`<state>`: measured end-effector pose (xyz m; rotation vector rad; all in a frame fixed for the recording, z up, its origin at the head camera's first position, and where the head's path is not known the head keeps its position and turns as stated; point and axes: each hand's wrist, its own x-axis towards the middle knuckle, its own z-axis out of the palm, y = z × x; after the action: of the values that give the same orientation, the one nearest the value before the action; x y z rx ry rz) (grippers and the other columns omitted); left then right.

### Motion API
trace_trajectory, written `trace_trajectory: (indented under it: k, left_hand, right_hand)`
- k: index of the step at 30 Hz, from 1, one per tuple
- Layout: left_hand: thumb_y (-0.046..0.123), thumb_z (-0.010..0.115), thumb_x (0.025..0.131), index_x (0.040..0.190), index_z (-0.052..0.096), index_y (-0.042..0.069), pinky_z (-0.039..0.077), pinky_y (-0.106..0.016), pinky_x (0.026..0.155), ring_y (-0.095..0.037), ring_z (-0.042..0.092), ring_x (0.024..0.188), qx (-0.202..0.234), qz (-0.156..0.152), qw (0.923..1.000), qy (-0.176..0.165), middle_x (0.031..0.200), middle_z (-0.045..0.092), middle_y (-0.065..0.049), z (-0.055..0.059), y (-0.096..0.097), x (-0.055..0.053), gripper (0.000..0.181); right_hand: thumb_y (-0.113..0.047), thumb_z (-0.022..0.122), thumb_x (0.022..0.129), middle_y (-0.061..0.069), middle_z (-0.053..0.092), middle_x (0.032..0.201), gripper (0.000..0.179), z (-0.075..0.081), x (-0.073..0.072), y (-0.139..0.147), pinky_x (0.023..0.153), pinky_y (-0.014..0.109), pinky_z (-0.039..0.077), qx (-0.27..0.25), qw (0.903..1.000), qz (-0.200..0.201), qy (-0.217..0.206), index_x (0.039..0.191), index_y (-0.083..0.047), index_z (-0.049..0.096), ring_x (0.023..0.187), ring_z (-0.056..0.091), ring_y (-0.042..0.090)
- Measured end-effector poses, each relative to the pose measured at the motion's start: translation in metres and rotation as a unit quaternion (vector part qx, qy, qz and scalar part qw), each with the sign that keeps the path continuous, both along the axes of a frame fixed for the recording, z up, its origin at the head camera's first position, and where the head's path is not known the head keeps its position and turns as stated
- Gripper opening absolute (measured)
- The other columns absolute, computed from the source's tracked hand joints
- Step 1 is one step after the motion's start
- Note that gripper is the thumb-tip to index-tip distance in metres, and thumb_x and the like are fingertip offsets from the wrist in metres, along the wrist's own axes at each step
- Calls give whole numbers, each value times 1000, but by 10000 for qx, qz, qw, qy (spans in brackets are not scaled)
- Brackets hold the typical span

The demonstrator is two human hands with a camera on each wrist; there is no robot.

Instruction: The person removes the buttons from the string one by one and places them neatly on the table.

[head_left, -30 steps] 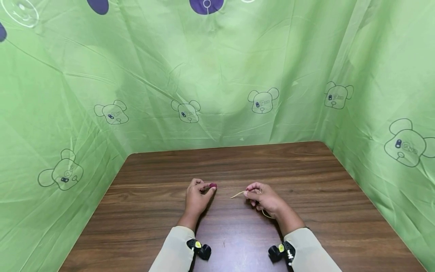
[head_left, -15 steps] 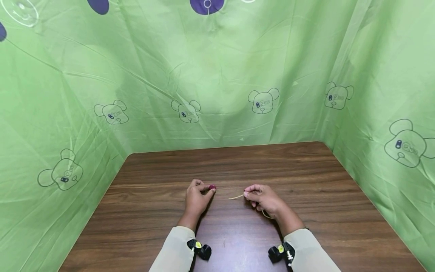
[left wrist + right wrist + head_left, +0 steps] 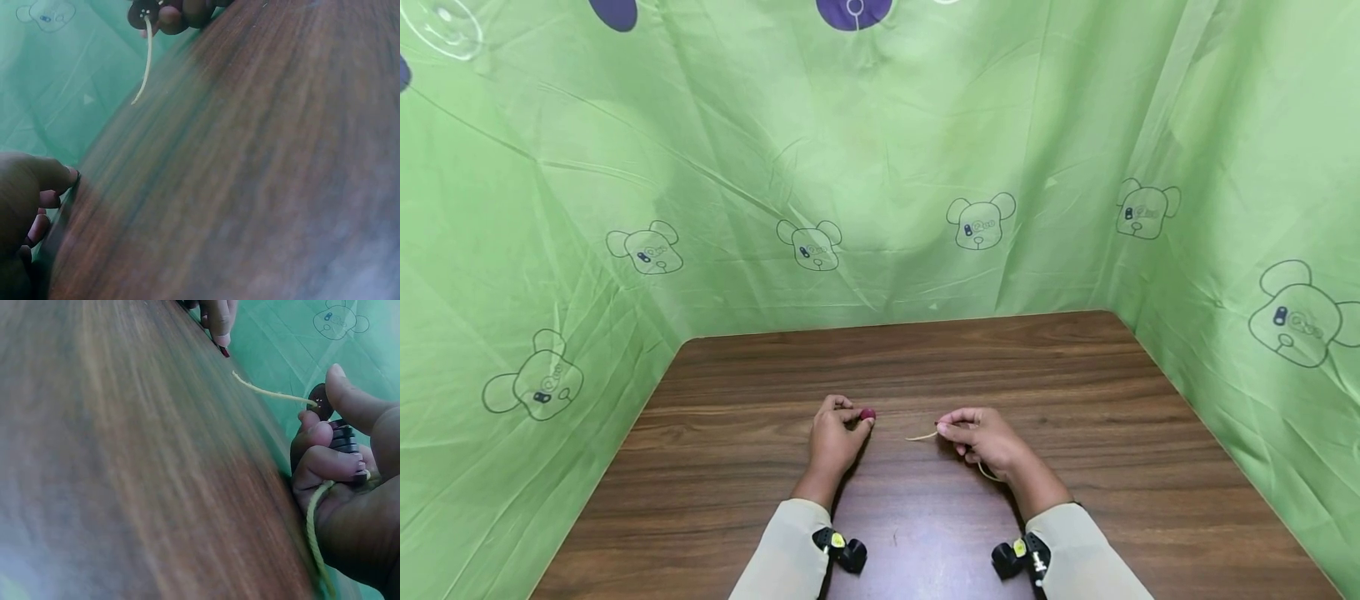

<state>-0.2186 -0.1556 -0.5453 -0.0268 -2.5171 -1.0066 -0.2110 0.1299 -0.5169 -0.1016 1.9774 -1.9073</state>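
In the head view my left hand (image 3: 835,437) pinches a dark red round button (image 3: 867,414) between thumb and fingers, just over the table. To its right, my right hand (image 3: 988,437) holds a pale yellow cord (image 3: 921,437) whose short free end points left. The right wrist view shows a dark button (image 3: 320,403) with small holes, pinched near the thumb, with the cord coming out of one hole. Several more dark buttons (image 3: 344,440) are stacked within the curled fingers. A length of cord trails below that palm. A gap separates the two hands.
A dark brown wood-grain table (image 3: 895,358) lies under both hands. Green cloth (image 3: 887,167) with bear drawings hangs behind it and at both sides. Small black cameras (image 3: 850,556) are strapped at the cuffs of the light sleeves.
The red button in my left hand has tipped and dropped slightly. My right hand has shifted a little left, and the cord's free end sits slightly lower.
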Motion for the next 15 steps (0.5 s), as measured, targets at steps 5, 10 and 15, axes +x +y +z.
trace_trajectory:
  k: [5,10,15]
  left_hand:
    - [17,93,82,98,89,6,58,-49,89,-28,73,104,-6,8,10000,-44,111,73,-6,1,0,0,20]
    - [18,93,82,101,88,4,58,-50,91,-29,73,106,19,-14,10000,-94,113,73,-7,1,0,0,24]
    - [16,94,79,105,86,0,57,-49,92,-30,72,106,150,-7,9998,-128,113,72,-8,2,0,1,31]
  right_hand:
    - [-14,75,104,-6,65,81,38,-1,0,0,54,21,43,-106,9999,-73,3,130,13,67,67,52,8]
    - [-10,75,103,-7,66,79,38,-2,0,0,54,20,41,-273,9995,-182,12,131,14,67,65,51,8]
    - [-8,75,102,-8,70,82,38,-3,0,0,53,19,41,-380,9991,-189,-42,132,14,66,65,52,7]
